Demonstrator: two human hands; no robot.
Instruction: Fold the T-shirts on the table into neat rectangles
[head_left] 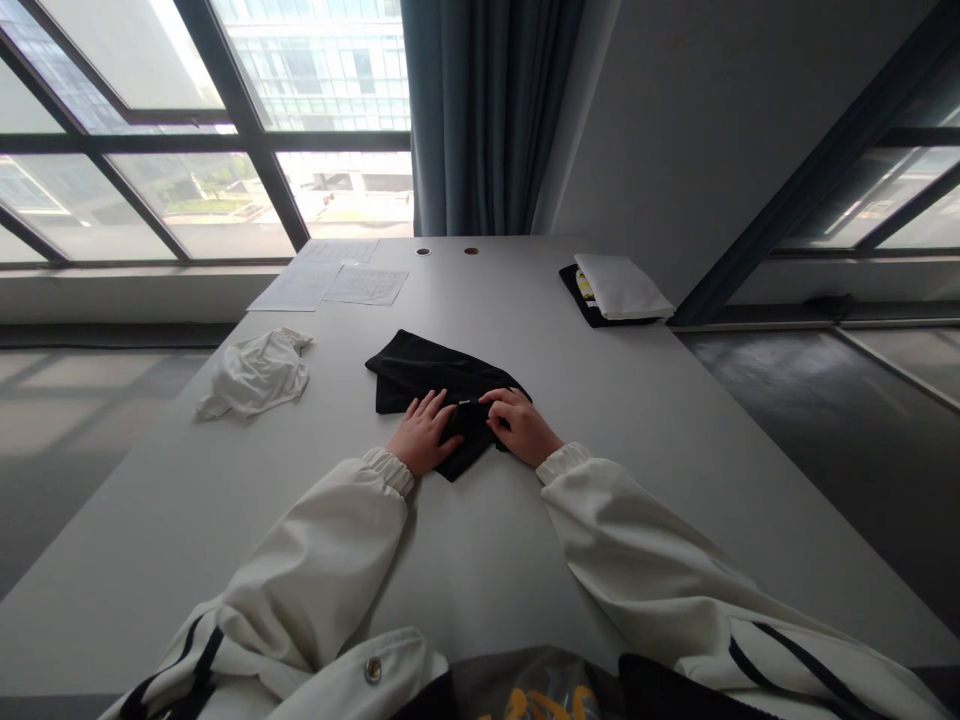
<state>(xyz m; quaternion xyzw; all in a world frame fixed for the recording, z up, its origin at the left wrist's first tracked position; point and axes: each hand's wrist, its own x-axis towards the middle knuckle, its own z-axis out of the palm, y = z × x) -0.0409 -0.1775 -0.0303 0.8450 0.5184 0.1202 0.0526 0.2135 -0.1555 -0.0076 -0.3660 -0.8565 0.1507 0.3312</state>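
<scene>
A black cloth (pixel 427 375) lies partly folded on the grey table (pixel 660 420) in front of me. My left hand (pixel 422 437) rests flat on its near edge with fingers stretched out. My right hand (pixel 521 425) sits beside it on the cloth, its fingers curled and pinching a fold of the black fabric. Both hands almost touch each other at the cloth's near corner. White sleeves cover both arms.
A crumpled white cloth (pixel 256 373) lies to the left. Paper sheets (pixel 330 282) lie at the far side near the window. A folded white item on a black one (pixel 619 288) sits far right. Two cable holes (pixel 447 251) mark the back edge.
</scene>
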